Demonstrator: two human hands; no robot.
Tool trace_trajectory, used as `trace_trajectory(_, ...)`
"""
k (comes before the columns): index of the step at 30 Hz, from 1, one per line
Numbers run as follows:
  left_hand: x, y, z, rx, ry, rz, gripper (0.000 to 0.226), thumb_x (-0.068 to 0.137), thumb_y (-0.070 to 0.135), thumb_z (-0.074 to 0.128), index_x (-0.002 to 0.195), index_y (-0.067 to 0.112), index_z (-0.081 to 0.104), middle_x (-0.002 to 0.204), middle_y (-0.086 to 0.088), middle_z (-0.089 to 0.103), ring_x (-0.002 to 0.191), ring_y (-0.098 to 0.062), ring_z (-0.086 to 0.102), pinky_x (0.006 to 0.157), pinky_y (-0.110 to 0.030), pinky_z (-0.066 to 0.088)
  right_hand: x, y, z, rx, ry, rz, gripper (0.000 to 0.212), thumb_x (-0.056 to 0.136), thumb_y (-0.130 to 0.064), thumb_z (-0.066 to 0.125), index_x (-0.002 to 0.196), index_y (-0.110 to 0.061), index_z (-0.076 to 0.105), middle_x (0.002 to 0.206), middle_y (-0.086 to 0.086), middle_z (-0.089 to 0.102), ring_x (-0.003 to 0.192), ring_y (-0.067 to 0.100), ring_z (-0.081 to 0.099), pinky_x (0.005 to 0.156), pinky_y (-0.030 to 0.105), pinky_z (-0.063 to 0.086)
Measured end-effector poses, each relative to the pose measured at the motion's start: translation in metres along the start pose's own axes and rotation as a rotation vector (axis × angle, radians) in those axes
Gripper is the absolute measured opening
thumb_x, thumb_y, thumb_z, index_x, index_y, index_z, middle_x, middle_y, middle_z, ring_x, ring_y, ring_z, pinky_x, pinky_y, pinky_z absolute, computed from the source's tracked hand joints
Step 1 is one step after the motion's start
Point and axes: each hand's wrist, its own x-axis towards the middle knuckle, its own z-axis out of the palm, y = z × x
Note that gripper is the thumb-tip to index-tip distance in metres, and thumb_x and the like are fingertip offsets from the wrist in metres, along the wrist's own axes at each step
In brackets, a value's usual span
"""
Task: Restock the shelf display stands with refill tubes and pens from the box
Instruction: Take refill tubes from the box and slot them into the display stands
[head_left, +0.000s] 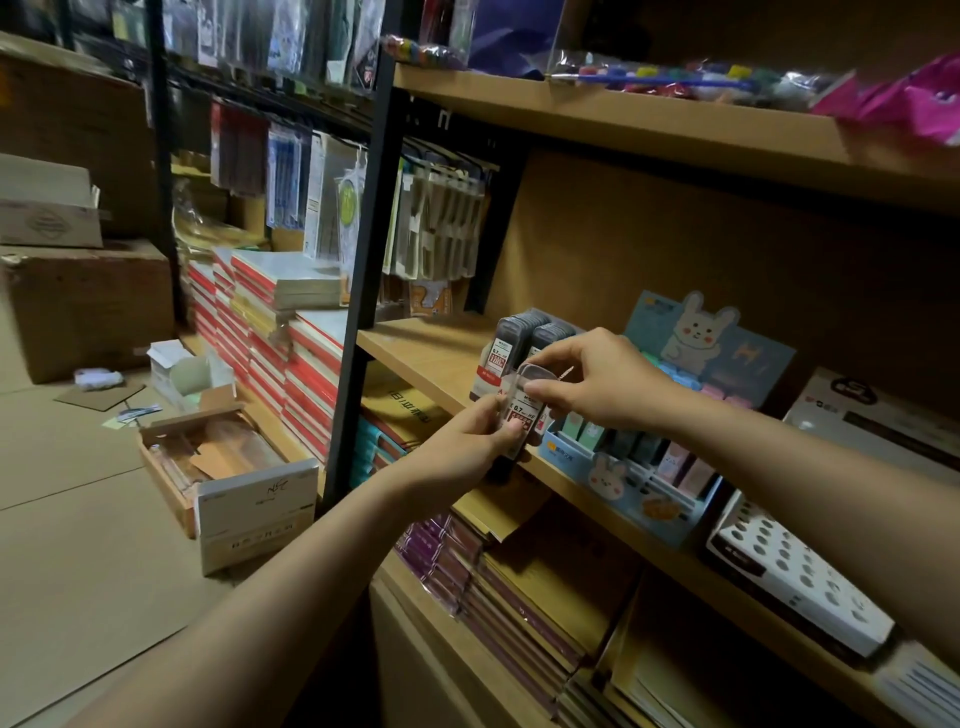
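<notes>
Clear plastic, labelled 0.7, the lead refill case (524, 410) sits at the front edge of the wooden shelf (415, 348), held between both hands. The left hand (467, 441) curls round its lower part from below, thumb on the label; the right hand (592, 379) pinches its top end from above. Just behind it stands a dark display stand (511, 343) packed with like cases. Close to the right, a blue bunny-printed display box (623, 483) holds pastel items, and a white perforated pen stand (800, 577) lies farther right.
</notes>
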Motion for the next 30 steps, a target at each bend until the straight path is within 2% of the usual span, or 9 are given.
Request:
trace_trajectory(2, 0.007, 0.000, 0.000, -0.007, 0.079, 0.029, 0.029, 0.100, 0.018, 0.047, 0.129, 0.018, 0.050, 0.120, -0.009, 0.059, 0.105, -0.021, 0.057, 0.085, -0.032, 0.048, 0.009, -0.001, -0.005, 0.000, 0.026, 0.001, 0.024, 0.087, -0.025, 0.071, 0.111, -0.022, 0.070, 0.093, -0.007, 0.071, 0.073, 0.003, 0.068, 0.070, 0.023, 0.058)
trace_trajectory(4, 0.016, 0.000, -0.004, -0.011, 0.277, 0.055, 0.034, 0.097, 0.014, 0.053, 0.130, 0.016, 0.049, 0.126, -0.009, 0.056, 0.108, -0.018, 0.056, 0.084, -0.027, 0.050, 0.023, -0.001, -0.016, 0.055, 0.113, 0.046, 0.023, 0.087, -0.021, 0.070, 0.110, -0.019, 0.070, 0.099, -0.001, 0.071, 0.081, 0.010, 0.069, 0.075, 0.029, 0.059)
trace_trajectory(6, 0.024, -0.005, -0.011, 0.035, 0.459, 0.058, 0.044, 0.094, 0.014, 0.058, 0.135, 0.015, 0.045, 0.132, -0.007, 0.051, 0.113, -0.017, 0.054, 0.090, -0.031, 0.051, 0.041, -0.002, -0.029, 0.127, 0.219, 0.097, 0.020, 0.088, -0.019, 0.069, 0.108, -0.017, 0.069, 0.102, 0.003, 0.069, 0.086, 0.015, 0.068, 0.075, 0.030, 0.059)
trace_trajectory(8, 0.031, -0.012, -0.019, 0.128, 0.517, 0.039, 0.054, 0.090, 0.016, 0.064, 0.140, 0.016, 0.042, 0.138, -0.008, 0.044, 0.122, -0.022, 0.050, 0.100, -0.040, 0.050, 0.055, -0.004, -0.037, 0.140, 0.308, 0.121, 0.019, 0.089, -0.020, 0.069, 0.107, -0.017, 0.069, 0.099, 0.002, 0.069, 0.080, 0.012, 0.069, 0.066, 0.022, 0.058)
trace_trajectory(12, 0.042, -0.019, -0.026, 0.202, 0.546, 0.043, 0.065, 0.087, 0.023, 0.068, 0.144, 0.020, 0.036, 0.146, -0.007, 0.036, 0.123, -0.020, 0.049, 0.097, -0.040, 0.052, 0.077, -0.004, -0.033, 0.054, 0.357, 0.130, 0.018, 0.089, -0.022, 0.070, 0.106, -0.016, 0.070, 0.096, 0.002, 0.070, 0.080, 0.015, 0.069, 0.074, 0.031, 0.060)
trace_trajectory(16, 0.054, -0.020, -0.023, 0.224, 0.519, 0.090, 0.070, 0.089, 0.024, 0.067, 0.148, 0.024, 0.030, 0.151, -0.003, 0.034, 0.108, -0.003, 0.049, 0.066, -0.013, 0.053, 0.092, -0.002, -0.024, -0.049, 0.339, 0.120, 0.023, 0.088, -0.021, 0.071, 0.109, -0.011, 0.070, 0.099, 0.005, 0.069, 0.083, 0.017, 0.069, 0.074, 0.033, 0.060)
trace_trajectory(19, 0.059, -0.021, -0.020, 0.252, 0.490, 0.096, 0.073, 0.089, 0.023, 0.066, 0.150, 0.025, 0.026, 0.152, -0.005, 0.034, 0.131, -0.016, 0.043, 0.088, -0.023, 0.046, 0.097, -0.003, -0.019, -0.123, 0.327, 0.081, 0.024, 0.088, -0.019, 0.071, 0.109, -0.009, 0.070, 0.101, 0.007, 0.069, 0.085, 0.019, 0.067, 0.073, 0.030, 0.059)
trace_trajectory(25, 0.062, -0.025, -0.021, 0.216, 0.436, 0.084, 0.072, 0.090, 0.019, 0.064, 0.150, 0.027, 0.025, 0.147, -0.008, 0.042, 0.127, -0.021, 0.050, 0.101, -0.042, 0.049, 0.105, -0.006, -0.020, -0.240, 0.281, 0.057, 0.024, 0.087, -0.020, 0.072, 0.107, -0.007, 0.070, 0.100, 0.007, 0.068, 0.083, 0.016, 0.064, 0.056, 0.018, 0.044)
trace_trajectory(30, 0.063, -0.027, -0.020, 0.214, 0.408, 0.131, 0.066, 0.091, 0.017, 0.063, 0.147, 0.029, 0.030, 0.142, -0.001, 0.048, 0.123, -0.011, 0.048, 0.100, -0.035, 0.048, 0.107, -0.008, -0.019, -0.263, 0.283, 0.034, 0.023, 0.087, -0.019, 0.072, 0.106, -0.007, 0.069, 0.100, 0.007, 0.068, 0.083, 0.017, 0.064, 0.060, 0.021, 0.048)
